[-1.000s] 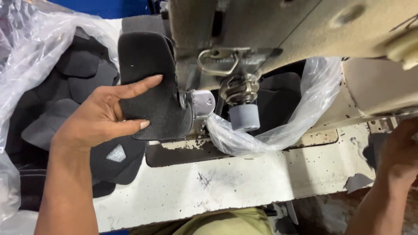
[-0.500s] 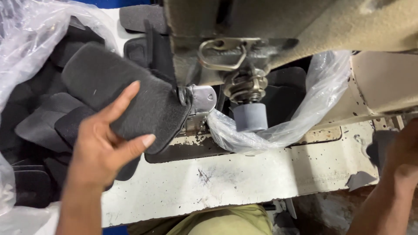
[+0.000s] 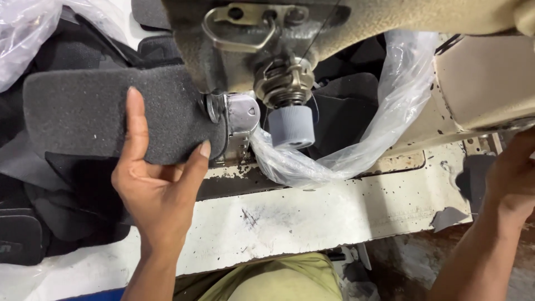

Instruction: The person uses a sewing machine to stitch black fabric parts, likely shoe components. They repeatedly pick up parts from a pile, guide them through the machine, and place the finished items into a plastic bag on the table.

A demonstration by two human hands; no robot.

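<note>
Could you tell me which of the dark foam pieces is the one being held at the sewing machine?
It is the long grey foam piece lying crosswise under the left hand, its end at the metal foot; the others lie loose below.

scuffed white worktable [image 3: 312, 212], grimy floor [image 3: 407, 262]

A sewing workshop: industrial sewing machine [image 3: 290, 33], stacked cut pieces [image 3: 72, 184].

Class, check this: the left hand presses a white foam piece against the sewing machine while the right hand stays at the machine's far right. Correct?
Not quite. The head view shows the foam piece is dark grey, not white. The left hand presses it against the sewing machine; the right hand is at the far right.
</note>
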